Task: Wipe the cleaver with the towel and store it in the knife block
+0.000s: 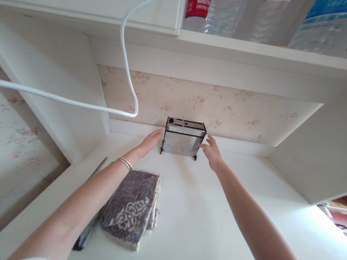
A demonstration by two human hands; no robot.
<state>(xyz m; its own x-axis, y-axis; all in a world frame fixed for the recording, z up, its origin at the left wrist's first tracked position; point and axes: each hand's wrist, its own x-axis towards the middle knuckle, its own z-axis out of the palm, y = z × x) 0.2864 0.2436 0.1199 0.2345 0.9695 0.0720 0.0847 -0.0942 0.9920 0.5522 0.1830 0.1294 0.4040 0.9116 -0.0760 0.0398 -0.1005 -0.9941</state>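
Observation:
A small box-shaped item with pale, see-through-looking sides, black edges and a slotted metallic top stands upright at the back of the white desktop, close to the wall. Just left of it is my left hand, fingers stretched toward its side; whether they touch it I cannot tell. On the other side my right hand has its fingers apart, one fingertip at the item's right edge. Neither hand is closed around it. Nearer to me, beside my left forearm, lies a folded grey-brown cloth with a cream pattern.
Partly under my left arm lies a long dark tool-like object. A white cable hangs across the upper left. Overhead, a shelf holds several plastic bottles. White side panels bound the desktop on both sides.

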